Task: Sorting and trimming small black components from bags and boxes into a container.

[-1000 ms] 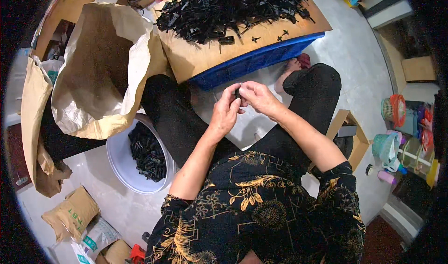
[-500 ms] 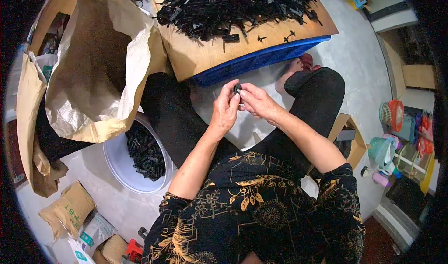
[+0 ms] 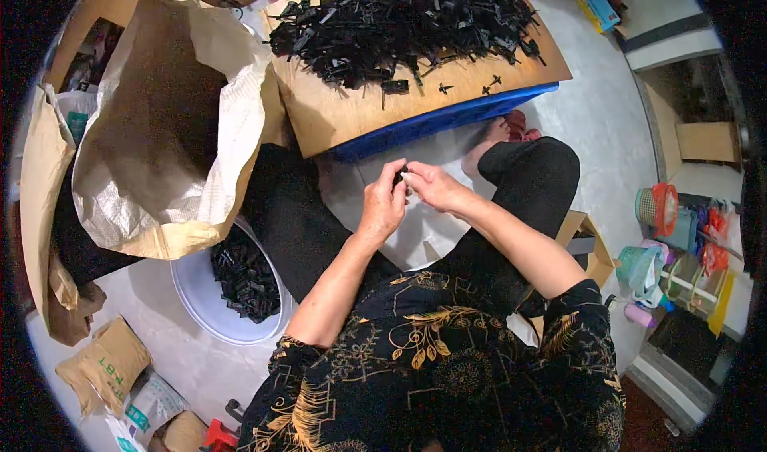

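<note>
Between my knees, in front of the low table, my left hand (image 3: 385, 202) and my right hand (image 3: 435, 188) meet with fingers pinched. Both grip a small black plastic part (image 3: 402, 172), mostly hidden by the fingertips. Beyond them a large heap of black plastic parts (image 3: 407, 24) lies on a wooden board (image 3: 319, 120). A few loose parts (image 3: 446, 88) lie apart from the heap near the board's front edge.
The board rests on a blue crate (image 3: 447, 124). At my left stands a big open paper sack (image 3: 160, 212), partly above a white tub (image 3: 188, 292) holding black parts. Filled bags (image 3: 104, 364) lie lower left. An open carton (image 3: 587, 244) and baskets (image 3: 659, 208) are at right.
The view has shifted slightly, so the table sits a little lower in the picture. My hands stay together, and the black part shows less between my fingers.
</note>
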Demonstrator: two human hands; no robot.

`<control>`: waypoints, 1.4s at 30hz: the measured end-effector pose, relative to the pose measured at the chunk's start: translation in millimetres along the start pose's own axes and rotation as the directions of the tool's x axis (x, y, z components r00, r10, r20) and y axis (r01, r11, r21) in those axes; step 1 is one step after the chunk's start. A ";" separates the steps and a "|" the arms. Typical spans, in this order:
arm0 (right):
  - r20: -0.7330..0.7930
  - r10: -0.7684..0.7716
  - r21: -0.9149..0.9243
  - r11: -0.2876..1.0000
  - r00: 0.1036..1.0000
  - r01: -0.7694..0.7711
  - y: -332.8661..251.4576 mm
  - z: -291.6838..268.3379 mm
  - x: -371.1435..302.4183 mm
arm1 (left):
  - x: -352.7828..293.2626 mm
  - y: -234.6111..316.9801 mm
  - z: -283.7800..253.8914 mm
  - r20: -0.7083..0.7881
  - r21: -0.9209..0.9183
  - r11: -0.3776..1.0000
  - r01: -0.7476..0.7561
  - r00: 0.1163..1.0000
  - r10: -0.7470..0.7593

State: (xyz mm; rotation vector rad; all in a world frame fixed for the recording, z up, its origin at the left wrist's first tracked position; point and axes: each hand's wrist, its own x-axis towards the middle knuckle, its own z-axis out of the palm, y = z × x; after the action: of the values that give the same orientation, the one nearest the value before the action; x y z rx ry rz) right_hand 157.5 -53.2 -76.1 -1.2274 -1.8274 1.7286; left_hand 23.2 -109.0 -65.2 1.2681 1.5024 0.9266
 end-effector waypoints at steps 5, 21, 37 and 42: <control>0.208 -0.109 -0.525 0.826 0.972 0.205 -46.7 -39.7 40.5 | 6.0 -15.0 -3.1 -0.030 -0.578 0.790 0.204 0.962 -0.270; 0.041 -0.279 -0.817 0.544 0.959 0.193 -63.2 -72.1 99.1 | -3.3 -15.3 -13.8 0.280 -0.885 0.245 0.397 0.872 -0.402; 0.327 -0.631 -0.729 0.305 0.703 0.613 -82.6 -42.0 -38.1 | -14.3 31.6 -32.1 0.480 -0.822 0.397 0.408 0.872 0.099; 0.350 -0.680 -0.763 0.193 0.644 0.617 -77.4 -43.1 -52.6 | -21.6 32.9 -26.0 0.511 -0.812 0.389 0.435 0.851 0.115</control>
State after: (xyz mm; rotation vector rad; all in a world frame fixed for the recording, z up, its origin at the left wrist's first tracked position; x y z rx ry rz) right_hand 192.6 -57.1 20.7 -0.4580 -2.6860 0.2154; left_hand 8.2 -123.8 -23.0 0.4032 0.4534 0.9598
